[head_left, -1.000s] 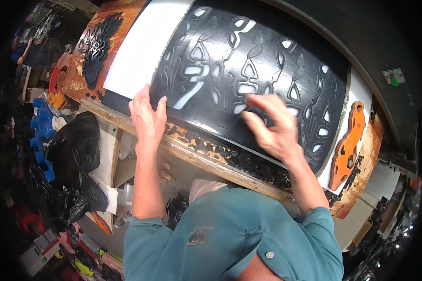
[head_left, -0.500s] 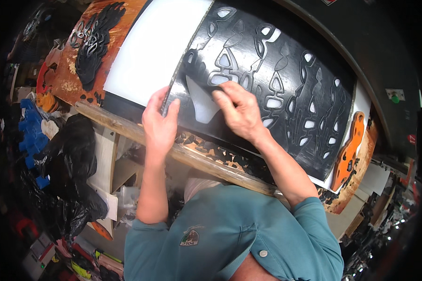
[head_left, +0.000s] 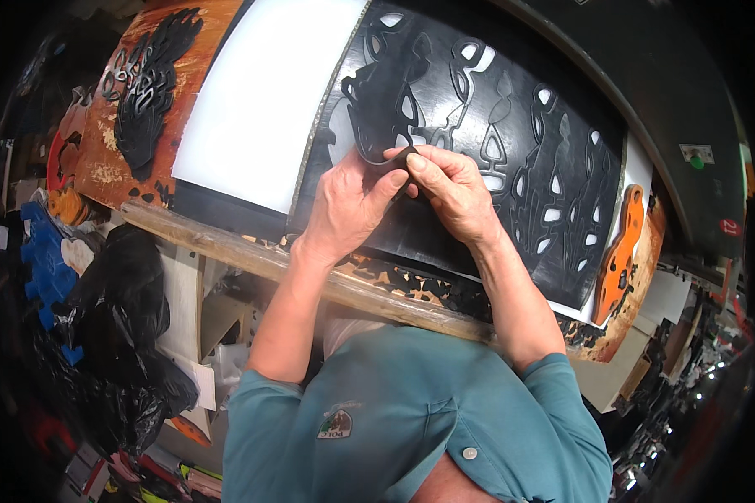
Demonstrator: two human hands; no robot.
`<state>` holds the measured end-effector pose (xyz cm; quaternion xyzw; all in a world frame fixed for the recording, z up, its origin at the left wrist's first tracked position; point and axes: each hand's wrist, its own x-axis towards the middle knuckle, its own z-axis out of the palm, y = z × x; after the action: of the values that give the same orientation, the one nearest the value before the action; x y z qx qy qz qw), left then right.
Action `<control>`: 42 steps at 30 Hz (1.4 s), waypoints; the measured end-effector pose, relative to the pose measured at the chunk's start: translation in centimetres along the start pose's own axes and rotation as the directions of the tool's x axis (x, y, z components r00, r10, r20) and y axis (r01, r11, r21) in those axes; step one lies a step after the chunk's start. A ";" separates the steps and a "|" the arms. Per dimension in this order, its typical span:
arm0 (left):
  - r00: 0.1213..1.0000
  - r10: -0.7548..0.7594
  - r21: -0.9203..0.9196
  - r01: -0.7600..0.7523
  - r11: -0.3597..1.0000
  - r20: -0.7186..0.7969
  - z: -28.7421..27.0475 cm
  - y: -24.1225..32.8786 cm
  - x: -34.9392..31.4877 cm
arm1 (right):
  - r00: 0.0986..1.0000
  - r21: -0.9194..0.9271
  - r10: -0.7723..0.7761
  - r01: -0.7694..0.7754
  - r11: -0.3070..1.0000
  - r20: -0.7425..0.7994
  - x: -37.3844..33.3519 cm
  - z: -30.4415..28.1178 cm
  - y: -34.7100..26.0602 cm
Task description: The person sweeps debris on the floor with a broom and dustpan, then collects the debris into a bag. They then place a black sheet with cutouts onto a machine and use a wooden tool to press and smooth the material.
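A dark cut-out piece (head_left: 382, 105) of thin flexible material, its lower end curled up, rises from the big black sheet (head_left: 528, 117). My left hand (head_left: 344, 205) grips its lower end, thumb uppermost. Right beside it, my right hand (head_left: 457, 197) pinches the same end between thumb and fingers. The two hands nearly meet over the lower part of the sheet. Rows of looped outlines are cut into this sheet, and white shows through several holes. The fingertips partly hide the held end.
A white board (head_left: 260, 101) lies under and left of the sheet. Cut black pieces (head_left: 143, 126) are piled at the far left. An orange, long-shaped part (head_left: 621, 251) lies at the right edge. A wooden rail (head_left: 226, 251) and black scraps run along the front; a dark machine beam (head_left: 646, 92) stands behind.
My left hand has left the sheet's left edge and moved right to join my right hand. The cut-out piece has been lifted and curled between them.
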<state>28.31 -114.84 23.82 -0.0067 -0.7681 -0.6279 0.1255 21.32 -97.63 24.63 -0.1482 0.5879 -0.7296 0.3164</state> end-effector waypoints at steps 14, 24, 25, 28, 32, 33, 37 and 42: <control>0.977 0.133 0.130 -0.112 0.985 -0.166 0.6 -2.0 -0.2 | 0.970 -0.021 -0.122 0.121 0.992 -0.208 -0.2 1.8 0.7; 0.955 -0.141 -0.244 0.075 0.967 -0.263 1.2 -2.2 1.0 | 0.784 0.059 -0.311 0.404 0.913 -0.538 -3.9 -12.2 -4.7; 0.960 -0.134 -0.264 0.067 0.962 -0.245 1.3 -2.3 1.0 | 0.767 0.033 -0.344 0.428 0.903 -0.541 -4.6 -14.1 -4.8; 0.767 -0.372 -0.565 0.015 0.825 -0.522 -0.7 -3.0 1.4 | 0.490 0.031 -0.284 0.539 0.842 -0.824 -7.7 -22.0 -9.4; 0.778 -0.265 -0.362 0.052 0.931 -0.570 -2.9 -3.9 1.3 | 0.260 -0.316 -0.495 0.512 0.798 -0.829 -13.2 -28.2 -14.8; 0.825 -0.211 -0.324 0.037 0.945 -0.524 -2.7 -3.9 1.1 | 0.331 -0.422 -0.595 0.466 0.778 -0.732 -13.7 -28.0 -14.5; 0.931 -0.039 0.032 0.054 0.998 -0.364 -0.2 -1.6 -1.2 | 0.435 -0.708 -0.724 0.235 0.666 -0.536 -12.0 -20.1 -9.5; 0.887 -0.384 0.064 0.412 0.909 -0.258 3.0 4.8 -9.9 | 0.782 -0.819 -0.584 0.470 0.328 0.215 -8.8 -7.9 -0.6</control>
<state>38.17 -109.43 25.89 0.2343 -0.7677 -0.5903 0.0856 23.14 -85.94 24.44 -0.4199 0.7989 -0.4220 -0.0857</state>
